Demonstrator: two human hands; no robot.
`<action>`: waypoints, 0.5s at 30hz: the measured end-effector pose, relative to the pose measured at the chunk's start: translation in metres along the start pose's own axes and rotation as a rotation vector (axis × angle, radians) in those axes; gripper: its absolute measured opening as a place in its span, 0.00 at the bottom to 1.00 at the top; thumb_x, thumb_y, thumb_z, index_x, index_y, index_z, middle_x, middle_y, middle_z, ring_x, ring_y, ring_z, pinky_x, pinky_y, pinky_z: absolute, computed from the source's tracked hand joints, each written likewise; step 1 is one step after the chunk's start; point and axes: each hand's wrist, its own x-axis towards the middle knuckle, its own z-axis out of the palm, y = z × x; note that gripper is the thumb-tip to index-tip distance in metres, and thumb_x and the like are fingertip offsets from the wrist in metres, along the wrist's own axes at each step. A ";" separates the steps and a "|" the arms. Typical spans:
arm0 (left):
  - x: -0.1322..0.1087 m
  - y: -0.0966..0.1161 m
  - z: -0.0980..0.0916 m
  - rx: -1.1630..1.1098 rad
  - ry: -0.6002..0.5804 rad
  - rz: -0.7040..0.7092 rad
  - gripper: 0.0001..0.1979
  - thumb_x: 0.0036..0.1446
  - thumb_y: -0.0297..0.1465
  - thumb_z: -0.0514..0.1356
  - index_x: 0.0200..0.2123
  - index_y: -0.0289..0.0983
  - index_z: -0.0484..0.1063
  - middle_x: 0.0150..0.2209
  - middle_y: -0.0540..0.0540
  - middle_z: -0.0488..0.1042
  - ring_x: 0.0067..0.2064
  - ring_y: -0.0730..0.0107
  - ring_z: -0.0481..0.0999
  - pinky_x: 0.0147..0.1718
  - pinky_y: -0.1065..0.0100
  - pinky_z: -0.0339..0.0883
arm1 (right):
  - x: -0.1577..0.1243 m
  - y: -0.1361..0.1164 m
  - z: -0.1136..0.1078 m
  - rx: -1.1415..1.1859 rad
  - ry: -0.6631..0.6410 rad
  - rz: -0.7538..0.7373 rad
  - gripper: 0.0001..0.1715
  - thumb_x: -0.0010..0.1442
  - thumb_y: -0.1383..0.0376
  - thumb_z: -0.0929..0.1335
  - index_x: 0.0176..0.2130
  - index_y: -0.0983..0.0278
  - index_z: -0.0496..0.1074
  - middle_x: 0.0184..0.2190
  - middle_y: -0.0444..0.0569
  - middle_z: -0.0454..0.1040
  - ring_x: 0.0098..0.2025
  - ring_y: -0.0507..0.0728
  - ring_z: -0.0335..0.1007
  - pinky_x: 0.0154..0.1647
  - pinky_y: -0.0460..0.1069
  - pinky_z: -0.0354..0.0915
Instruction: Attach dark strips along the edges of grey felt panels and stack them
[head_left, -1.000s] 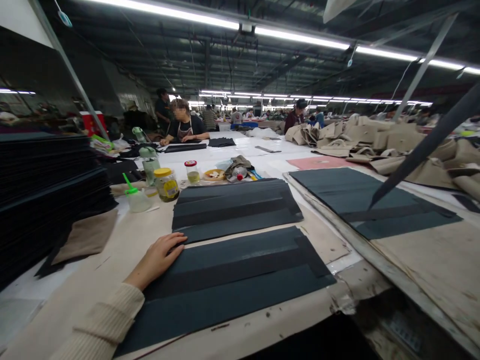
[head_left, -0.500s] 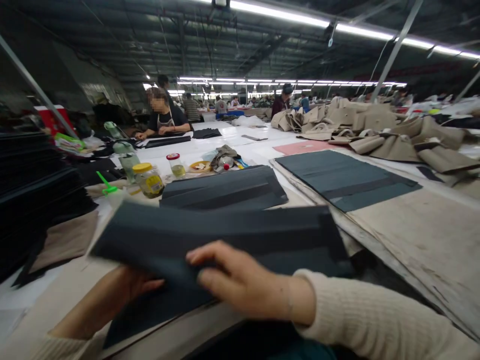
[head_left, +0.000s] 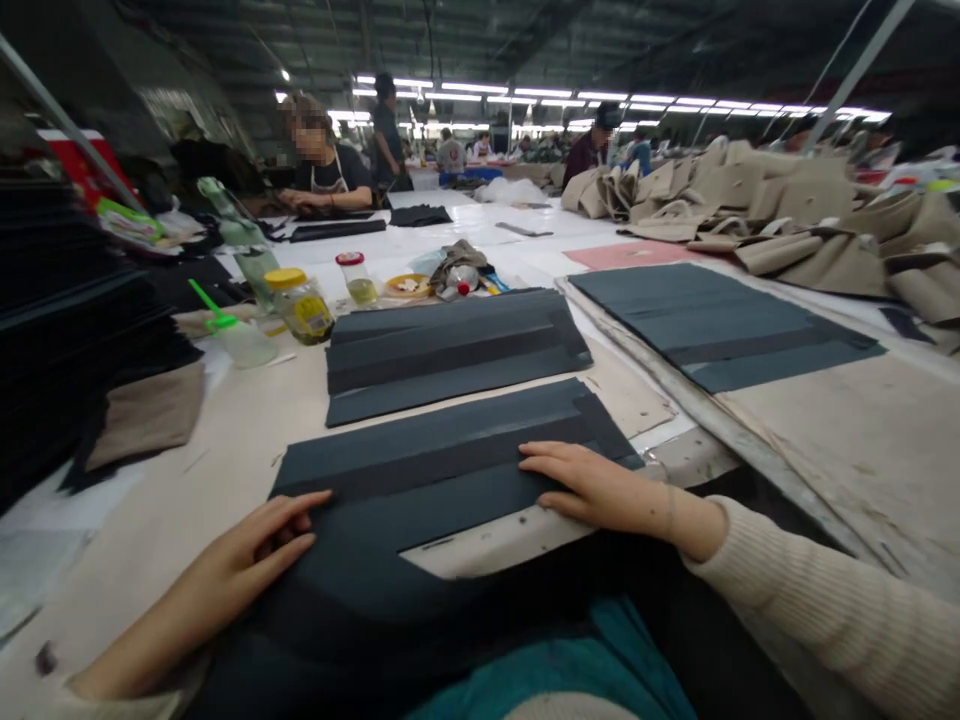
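Observation:
A dark blue-green fabric panel (head_left: 442,455) with a black strip along it lies flat on the table before me. My right hand (head_left: 592,485) rests on its right part, fingers stretched out. My left hand (head_left: 251,560) touches its left end, with the forefinger extended and the thumb apart. Below the left hand, more dark sheet material (head_left: 352,590) reaches down toward my lap; where it meets the panel is hard to make out. Just beyond lies a stack of similar panels (head_left: 457,345).
Another dark panel (head_left: 720,325) lies on a pale board at right. A yellow-lidded jar (head_left: 300,305), a green-nozzled squeeze bottle (head_left: 240,335) and a red-lidded jar (head_left: 356,280) stand at left. Tall dark stacks (head_left: 75,330) flank them. Beige pieces (head_left: 787,200) are heaped behind; a co-worker (head_left: 322,170) sits opposite.
The panel, raised and tilted in my hands before, now lies flat on the table. My right hand has moved right, and my left hand has come out from beneath the panel.

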 end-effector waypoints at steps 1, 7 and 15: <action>-0.003 0.005 0.003 0.044 0.002 0.037 0.24 0.48 0.47 0.56 0.48 0.46 0.68 0.42 0.47 0.73 0.41 0.62 0.73 0.39 0.67 0.68 | -0.002 -0.005 0.003 0.013 0.039 -0.005 0.23 0.59 0.62 0.61 0.53 0.67 0.63 0.58 0.57 0.57 0.58 0.58 0.53 0.57 0.54 0.53; -0.005 0.012 0.004 0.203 -0.017 0.192 0.19 0.55 0.41 0.52 0.48 0.41 0.68 0.42 0.45 0.71 0.43 0.64 0.71 0.44 0.68 0.65 | -0.027 -0.056 0.012 0.196 -0.234 -0.080 0.15 0.61 0.61 0.60 0.36 0.63 0.73 0.34 0.49 0.74 0.37 0.52 0.70 0.40 0.46 0.64; -0.003 0.020 -0.002 0.300 -0.105 0.238 0.15 0.57 0.39 0.50 0.43 0.41 0.69 0.42 0.46 0.69 0.44 0.66 0.69 0.45 0.68 0.62 | -0.045 -0.003 0.114 -0.048 -0.395 0.354 0.23 0.52 0.64 0.66 0.48 0.66 0.69 0.44 0.58 0.72 0.46 0.64 0.68 0.44 0.55 0.65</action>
